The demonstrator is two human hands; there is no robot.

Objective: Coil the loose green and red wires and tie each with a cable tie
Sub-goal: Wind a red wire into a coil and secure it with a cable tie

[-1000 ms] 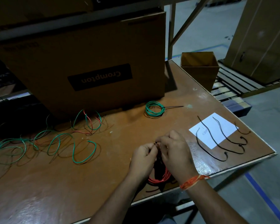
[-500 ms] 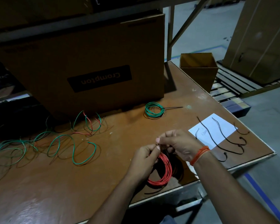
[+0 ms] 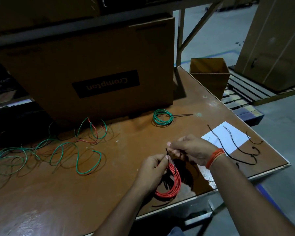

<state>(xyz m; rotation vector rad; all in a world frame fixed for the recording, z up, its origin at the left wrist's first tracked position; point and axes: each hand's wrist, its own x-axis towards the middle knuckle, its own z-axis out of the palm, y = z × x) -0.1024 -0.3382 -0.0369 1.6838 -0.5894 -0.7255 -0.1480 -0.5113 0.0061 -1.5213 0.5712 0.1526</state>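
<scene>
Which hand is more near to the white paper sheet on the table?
The right hand. It hovers just left of the white paper sheet, pinching the black cable tie. The left hand is farther left, holding the red wire coil.

Red coil [image 3: 173, 183] held, black tie [image 3: 168, 155] around

Bare table [image 3: 129, 150] lies between loose wires [image 3: 58, 150], left, and the hands. Large cardboard box [image 3: 92, 65] blocks the rear. Tied green coil [image 3: 163, 117] sits before it; cable ties [image 3: 237, 147] on paper [image 3: 228, 133] occupy the right.
</scene>
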